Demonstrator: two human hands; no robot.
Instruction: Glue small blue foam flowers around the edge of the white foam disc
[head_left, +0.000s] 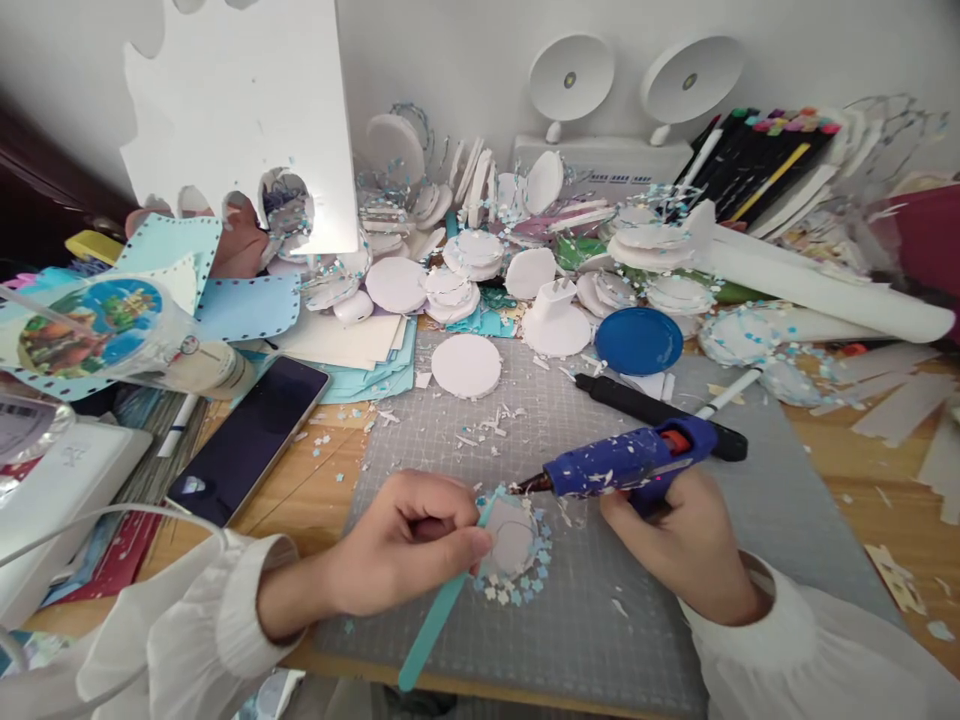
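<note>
My left hand (420, 550) pinches a teal strip (435, 625) that slants down toward the mat's front edge. Beside its fingertips lies a white disc (514, 540) ringed with small pale blue and cream stars. My right hand (682, 545) is wrapped round the handle of a blue glue gun (622, 462), whose dark nozzle points left, at the strip's upper end above the disc. Whether nozzle and strip touch is too small to tell. All of this is over the grey cutting mat (600, 640).
A plain white disc (466, 366), a blue lid (638, 341) and a black pen-like tool (652, 410) lie behind the glue gun. A phone (249, 438) and a lidded cup (97, 325) stand left. Piled discs and a two-headed lamp (600, 155) line the back.
</note>
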